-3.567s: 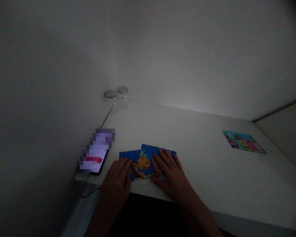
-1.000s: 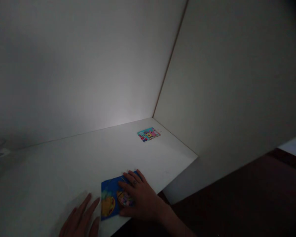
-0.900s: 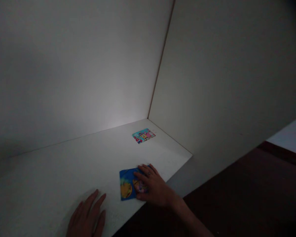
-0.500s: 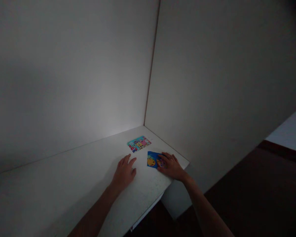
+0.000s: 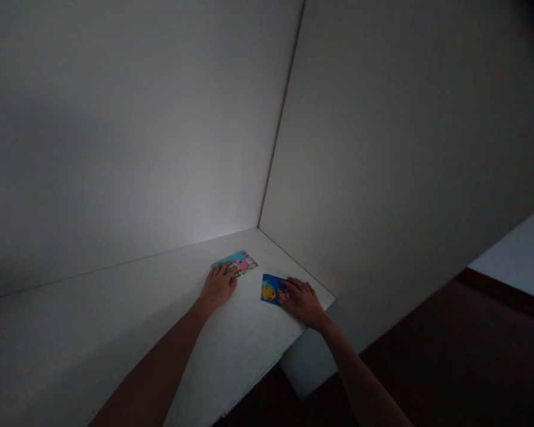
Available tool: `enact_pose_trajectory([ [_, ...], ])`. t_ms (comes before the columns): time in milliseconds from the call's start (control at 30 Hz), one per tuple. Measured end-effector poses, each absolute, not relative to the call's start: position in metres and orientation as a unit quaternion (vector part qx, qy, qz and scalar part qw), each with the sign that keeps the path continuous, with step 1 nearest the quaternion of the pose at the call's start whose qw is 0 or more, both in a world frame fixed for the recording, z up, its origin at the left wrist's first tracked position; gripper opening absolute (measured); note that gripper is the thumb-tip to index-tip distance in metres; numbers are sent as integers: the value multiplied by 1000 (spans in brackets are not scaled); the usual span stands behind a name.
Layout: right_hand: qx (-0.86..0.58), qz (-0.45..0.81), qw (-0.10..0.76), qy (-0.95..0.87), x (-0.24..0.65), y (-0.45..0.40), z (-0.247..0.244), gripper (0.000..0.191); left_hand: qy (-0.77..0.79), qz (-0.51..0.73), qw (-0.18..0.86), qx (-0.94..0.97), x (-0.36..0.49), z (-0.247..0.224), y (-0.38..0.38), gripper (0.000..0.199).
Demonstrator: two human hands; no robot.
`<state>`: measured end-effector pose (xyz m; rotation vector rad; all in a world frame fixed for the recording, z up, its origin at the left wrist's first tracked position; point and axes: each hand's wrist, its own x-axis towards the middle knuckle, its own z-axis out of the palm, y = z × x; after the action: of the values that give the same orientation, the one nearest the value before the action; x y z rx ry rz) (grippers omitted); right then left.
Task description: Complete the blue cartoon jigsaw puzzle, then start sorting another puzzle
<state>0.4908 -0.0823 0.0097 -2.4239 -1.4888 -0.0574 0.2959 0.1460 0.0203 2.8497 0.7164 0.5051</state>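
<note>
In the head view, you are looking down at the far corner of the white desk (image 5: 244, 341), where two pale walls meet; the left wall (image 5: 115, 148) and the right wall (image 5: 382, 148) take up most of the picture. Two small cards lie flat on the desk near this corner, and they are apart from each other. The pink card (image 5: 247, 261), with teal and pink colours, is nearer to the back edge. The blue card (image 5: 269, 288), with a yellow shape on it, lies to its right and closer to the desk's right edge.

Your left hand (image 5: 218, 286) is open and flat, with the fingers spread, and the fingertips touch the near edge of the pink card. It does not grip the card. Your right hand (image 5: 302, 303) is also open and flat, and it lies over the right part of the blue card, without any pinch. So at this moment each card has one hand on it, both cards are down on the desk, and neither one is lifted or on top of the other.
</note>
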Motion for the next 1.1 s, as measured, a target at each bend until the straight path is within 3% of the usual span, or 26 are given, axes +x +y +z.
enact_pose_trajectory([
  [233,-841,-24,127,-525,485,-80,6,61,251,157,71,953,131,15,131,42],
  [500,-820,-15,126,-558,488,-20,11,62,274,97,79,954,-23,27,56,46],
  [667,-818,-32,128,-560,489,19,8,67,300,108,87,944,-64,31,33,48],
  [800,-811,-3,115,-573,501,44,7,58,335,128,90,929,-75,31,31,53],
  [900,-817,-19,127,-562,490,54,15,56,364,128,77,919,-75,30,37,66],
  [1000,-769,-52,225,-595,426,46,26,62,378,116,63,916,-76,26,48,91],
  [1100,-665,134,240,-694,318,22,33,63,378,113,70,916,-77,22,58,95],
])
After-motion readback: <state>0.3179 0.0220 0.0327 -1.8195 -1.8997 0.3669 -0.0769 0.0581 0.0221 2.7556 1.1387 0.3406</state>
